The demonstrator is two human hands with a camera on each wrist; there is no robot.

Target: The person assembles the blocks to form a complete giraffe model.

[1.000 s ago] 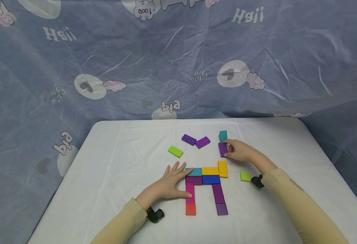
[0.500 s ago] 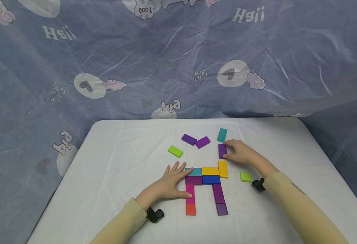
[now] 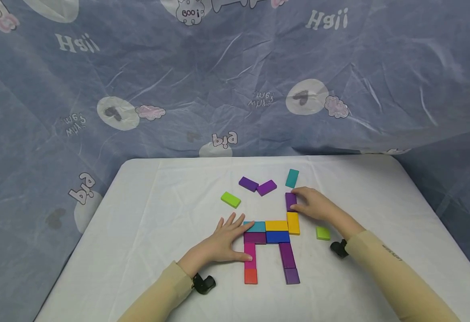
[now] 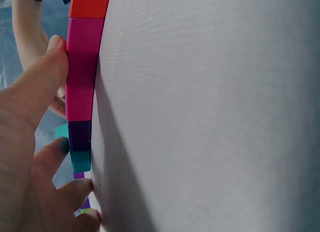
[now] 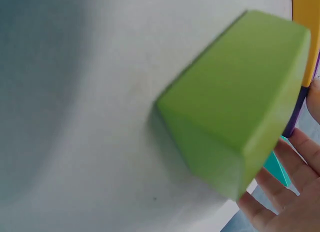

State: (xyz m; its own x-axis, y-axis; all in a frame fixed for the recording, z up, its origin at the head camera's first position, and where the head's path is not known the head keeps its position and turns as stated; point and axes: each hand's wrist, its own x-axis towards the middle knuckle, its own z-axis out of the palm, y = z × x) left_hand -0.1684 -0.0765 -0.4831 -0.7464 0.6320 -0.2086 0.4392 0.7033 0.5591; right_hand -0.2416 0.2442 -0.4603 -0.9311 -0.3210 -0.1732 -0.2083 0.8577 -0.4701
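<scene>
My right hand (image 3: 315, 205) pinches a purple block (image 3: 290, 201) between thumb and forefinger. The block's near end meets the top of an upright yellow block (image 3: 293, 223). Spread flat at the left, my left hand (image 3: 224, 241) rests a finger on a teal block (image 3: 258, 227) and its thumb on a pink block (image 3: 249, 249). A red-orange block (image 3: 250, 276) continues the pink one downward. Beside the teal block lie another yellow block (image 3: 276, 225), a blue block (image 3: 278, 237) and a maroon block (image 3: 255, 238). Two purplish blocks (image 3: 287, 255) form the right-hand leg.
Toward the back lie a loose teal block (image 3: 292, 178), two touching purple blocks (image 3: 267, 188) and a lime block (image 3: 231, 200). Another lime block (image 3: 323, 233) stands near my right wrist and looms large in the right wrist view. The white table (image 3: 158, 201) backs onto a printed curtain.
My right hand has drawn the purple block toward me, away from the loose teal block and down to the upright yellow block. The teal block has turned slightly. My left hand stays put.
</scene>
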